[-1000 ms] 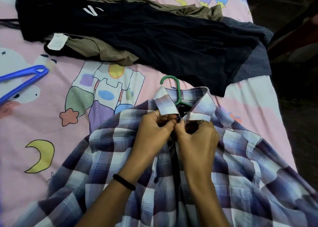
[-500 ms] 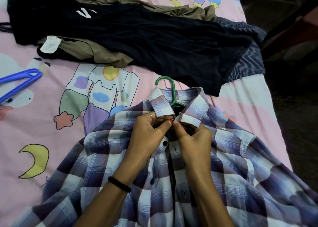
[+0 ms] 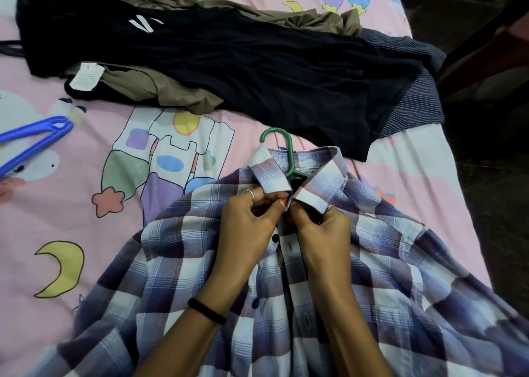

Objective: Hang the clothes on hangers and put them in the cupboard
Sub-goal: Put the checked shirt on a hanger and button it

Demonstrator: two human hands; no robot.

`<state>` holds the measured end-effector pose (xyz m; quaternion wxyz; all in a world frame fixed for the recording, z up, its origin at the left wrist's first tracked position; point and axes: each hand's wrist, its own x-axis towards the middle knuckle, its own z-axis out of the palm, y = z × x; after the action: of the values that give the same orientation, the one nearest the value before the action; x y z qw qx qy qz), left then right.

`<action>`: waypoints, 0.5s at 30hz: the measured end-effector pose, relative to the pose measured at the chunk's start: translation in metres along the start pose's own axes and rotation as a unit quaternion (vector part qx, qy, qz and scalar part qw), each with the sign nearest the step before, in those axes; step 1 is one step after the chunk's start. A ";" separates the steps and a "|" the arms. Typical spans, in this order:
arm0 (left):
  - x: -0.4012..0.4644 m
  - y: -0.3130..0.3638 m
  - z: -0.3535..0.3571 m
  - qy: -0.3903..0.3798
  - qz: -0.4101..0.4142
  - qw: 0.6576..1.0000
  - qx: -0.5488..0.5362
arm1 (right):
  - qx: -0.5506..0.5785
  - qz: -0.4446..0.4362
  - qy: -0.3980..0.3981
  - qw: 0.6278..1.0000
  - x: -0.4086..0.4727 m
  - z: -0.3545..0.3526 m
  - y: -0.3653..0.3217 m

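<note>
Nearest first: both forearms enter from the bottom edge and converge on the placket of the shirt (image 3: 357,290), which lies front-up on the bed (image 3: 86,205), collar away from the person. Its long axis runs from the near edge toward the far side, roughly in line with the forearms.

Left hand (image 3: 249,228): fingers curled, pinching the left placket edge just under the collar. Right hand (image 3: 320,228): fingers curled, pinching the opposite edge. The two hands touch at the fingertips, directly at the top button position. Whether the button is through its hole cannot be told; the fingers cover it. Lower buttons show undone, placket edges slightly apart.

Just beyond the hands: collar folded down, hanger (image 3: 282,150) inside the shirt, its green hook emerging from the neck opening and pointing away from the person, curling left. The hook lies on the same axis as the placket, immediately past the fingertips.

Judgement: step in hand is closing the top button so the shirt stays on the hanger. The next grasp is likely the hook, straight ahead of both hands; neither hand is clearly nearer.

Farther: a pile of clothes (image 3: 229,70), dark and olive, lies across the far bed, unhung. A blue hanger (image 3: 34,139) rests well left. Cupboard not in view.
</note>
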<state>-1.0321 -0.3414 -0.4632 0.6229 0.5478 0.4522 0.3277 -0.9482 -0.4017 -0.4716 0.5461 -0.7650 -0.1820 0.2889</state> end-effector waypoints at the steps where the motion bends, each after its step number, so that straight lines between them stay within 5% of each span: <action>1: 0.000 0.000 -0.001 -0.004 -0.002 1.000 0.001 | -0.005 -0.001 0.000 1.000 0.000 -0.001 0.000; 15: 0.001 0.003 -0.002 -0.017 0.012 0.999 0.049 | -0.112 -0.080 0.038 0.990 -0.004 0.010 0.002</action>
<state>-1.0338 -0.3391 -0.4609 0.5991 0.5883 0.4506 0.3031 -0.9575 -0.3974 -0.4746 0.4852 -0.8144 -0.2532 0.1929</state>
